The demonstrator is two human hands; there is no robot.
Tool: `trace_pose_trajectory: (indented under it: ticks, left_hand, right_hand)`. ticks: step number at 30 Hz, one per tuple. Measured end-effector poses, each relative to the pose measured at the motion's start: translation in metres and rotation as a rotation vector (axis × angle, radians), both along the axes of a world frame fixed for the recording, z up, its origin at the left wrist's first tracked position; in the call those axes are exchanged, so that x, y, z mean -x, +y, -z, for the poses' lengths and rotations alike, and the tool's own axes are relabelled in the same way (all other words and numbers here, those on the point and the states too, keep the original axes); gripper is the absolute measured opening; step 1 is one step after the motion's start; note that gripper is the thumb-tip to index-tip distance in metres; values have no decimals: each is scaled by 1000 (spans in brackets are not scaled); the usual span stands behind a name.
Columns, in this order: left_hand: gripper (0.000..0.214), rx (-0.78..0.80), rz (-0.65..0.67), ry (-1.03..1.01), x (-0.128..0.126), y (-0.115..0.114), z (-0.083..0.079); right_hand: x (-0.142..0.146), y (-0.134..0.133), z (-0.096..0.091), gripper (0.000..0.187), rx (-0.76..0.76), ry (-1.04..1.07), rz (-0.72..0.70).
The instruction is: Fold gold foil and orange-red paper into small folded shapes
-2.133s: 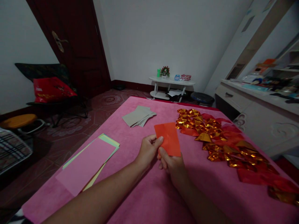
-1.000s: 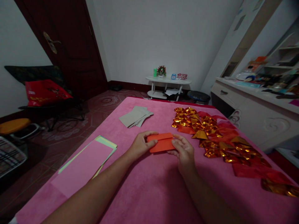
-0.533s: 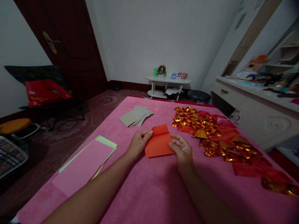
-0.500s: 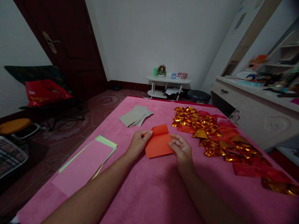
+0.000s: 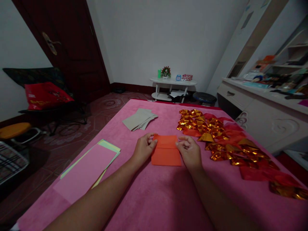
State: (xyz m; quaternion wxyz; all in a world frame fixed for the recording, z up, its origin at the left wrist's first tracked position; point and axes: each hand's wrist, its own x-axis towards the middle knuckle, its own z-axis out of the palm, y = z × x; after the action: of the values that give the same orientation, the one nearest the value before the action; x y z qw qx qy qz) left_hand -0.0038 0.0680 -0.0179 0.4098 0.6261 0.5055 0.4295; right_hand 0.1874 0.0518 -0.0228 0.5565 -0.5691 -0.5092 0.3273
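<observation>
An orange-red sheet of paper (image 5: 166, 153) lies flat on the pink table cover (image 5: 154, 199), with a crease across its upper part. My left hand (image 5: 143, 148) pinches the sheet's upper left corner with curled fingers. At the upper right corner my right hand (image 5: 190, 150) pinches it the same way. Both hands rest on the cover on either side of the sheet.
A pile of gold and red foil folded pieces (image 5: 223, 138) runs along the right. Grey cards (image 5: 139, 119) lie at the far middle. Pink and pale green sheets (image 5: 89, 166) are stacked at the left. A white cabinet (image 5: 264, 118) stands to the right, a small white table (image 5: 173, 85) beyond.
The sheet was held up off the table, then brought down, folded and opened. It now lies flat, and both hands have moved to its upper corners.
</observation>
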Motion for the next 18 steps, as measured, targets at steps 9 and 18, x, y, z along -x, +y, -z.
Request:
trace_pose_trajectory:
  ticks: [9,18]
  left_hand:
    - [39,-505,-60,702,1,-9,-13]
    - [25,-545,350,830,4,-3,-9]
  right_hand:
    - [-13,3,1,8,-87,-730,-28]
    - [-42,8,-11,36,-63,-591,-583]
